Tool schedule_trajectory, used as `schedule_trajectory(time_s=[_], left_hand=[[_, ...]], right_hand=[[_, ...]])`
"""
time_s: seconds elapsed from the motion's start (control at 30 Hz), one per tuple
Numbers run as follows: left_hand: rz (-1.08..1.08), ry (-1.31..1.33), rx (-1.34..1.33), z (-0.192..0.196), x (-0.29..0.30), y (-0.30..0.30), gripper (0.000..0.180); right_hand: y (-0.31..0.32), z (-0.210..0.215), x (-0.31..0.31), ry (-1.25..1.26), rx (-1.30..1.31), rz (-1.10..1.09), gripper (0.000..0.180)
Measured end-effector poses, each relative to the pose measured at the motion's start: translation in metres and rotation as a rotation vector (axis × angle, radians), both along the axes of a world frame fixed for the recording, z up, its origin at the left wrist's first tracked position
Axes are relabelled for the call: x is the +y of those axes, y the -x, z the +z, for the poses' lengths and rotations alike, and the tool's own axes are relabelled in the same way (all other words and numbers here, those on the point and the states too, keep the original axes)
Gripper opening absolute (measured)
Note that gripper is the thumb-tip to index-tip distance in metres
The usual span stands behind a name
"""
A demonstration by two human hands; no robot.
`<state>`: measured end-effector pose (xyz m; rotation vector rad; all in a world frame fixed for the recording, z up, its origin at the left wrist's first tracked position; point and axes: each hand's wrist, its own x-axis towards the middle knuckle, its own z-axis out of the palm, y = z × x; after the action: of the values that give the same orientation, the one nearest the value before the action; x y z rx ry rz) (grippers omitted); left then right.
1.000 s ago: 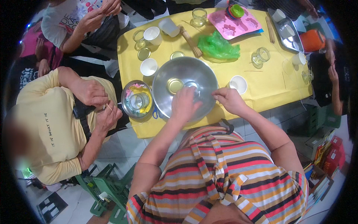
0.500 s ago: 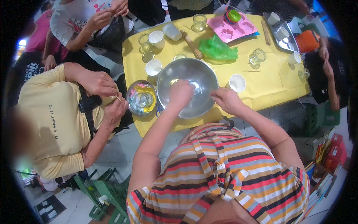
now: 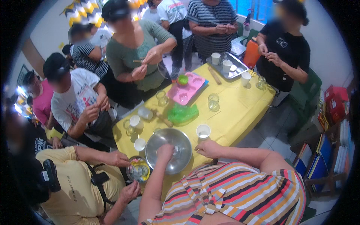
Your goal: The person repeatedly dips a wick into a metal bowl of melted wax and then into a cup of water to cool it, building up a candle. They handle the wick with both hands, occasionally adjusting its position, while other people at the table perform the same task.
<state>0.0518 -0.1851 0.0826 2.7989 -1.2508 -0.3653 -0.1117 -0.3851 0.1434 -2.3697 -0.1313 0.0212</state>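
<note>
A large steel bowl [image 3: 180,141] stands near the table's front edge, with a shiny round thing inside that I cannot make out. My left hand [image 3: 165,152] is inside the bowl, its fingers curled together and partly hidden by the back of the hand. Just off the bowl's right rim, my right hand [image 3: 209,149] is closed in a pinch; what lies between its fingertips is too small to name. A white paper cup [image 3: 203,131] stands beyond that hand. Left of the bowl is a round metal dish [image 3: 129,174] holding a glass jar [image 3: 139,170] and coloured pieces.
On the yellow-covered table [image 3: 240,108] are a green plastic bag [image 3: 183,112], a pink mould [image 3: 195,80], glass jars and paper cups. A metal tray [image 3: 240,64] sits at the far end. A person in a yellow shirt [image 3: 77,183] works close on my left; several others stand around.
My view has tilted up and swung, showing more people. My hands stay at the bowl. The yellow-shirted person's hands have moved apart, one now over the round dish.
</note>
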Motion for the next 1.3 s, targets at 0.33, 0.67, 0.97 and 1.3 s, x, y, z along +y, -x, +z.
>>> schedule_trajectory(time_s=[0.33, 0.67, 0.97, 1.3], left_hand=[[0.188, 0.317, 0.195, 0.109, -0.002, 0.012, 0.023], [0.171, 0.608, 0.529, 0.183, -0.016, 0.012, 0.023], [0.082, 0.58, 0.651, 0.22, -0.06, 0.033, 0.016], [0.025, 0.84, 0.573, 0.221, -0.085, 0.037, 0.03]], right_hand=[[-0.026, 0.002, -0.002, -0.16, -0.102, 0.0, 0.023], [-0.047, 0.038, -0.012, -0.759, 0.233, 0.099, 0.041], [-0.046, 0.092, -0.016, -0.362, -0.113, 0.065, 0.031], [-0.037, 0.112, -0.038, -0.444, -0.279, -0.142, 0.012]])
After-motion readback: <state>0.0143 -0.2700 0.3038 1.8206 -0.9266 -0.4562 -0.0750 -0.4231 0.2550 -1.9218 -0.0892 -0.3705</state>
